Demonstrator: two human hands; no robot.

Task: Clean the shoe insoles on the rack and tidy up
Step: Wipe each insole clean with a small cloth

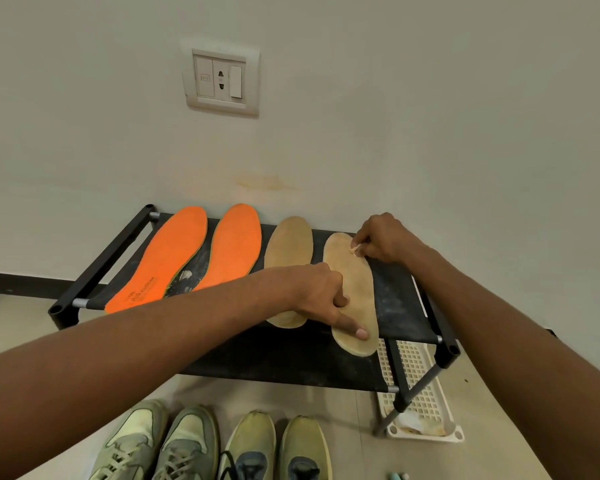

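**Wiping the rightmost insole**

On the rack, the right hand pinched a small wipe on the far end of the right tan insole. The left hand pressed its near end with a straight forefinger, other fingers curled.

Looks like a home, probably an entryway corner. Low black fabric shoe rack pushed against a plain painted wall, with insoles laid out on top. Two pairs of worn sneakers lined up on the tiled floor. Household switch-and-socket plate on the wall. White plastic tray tucked beside the rack.
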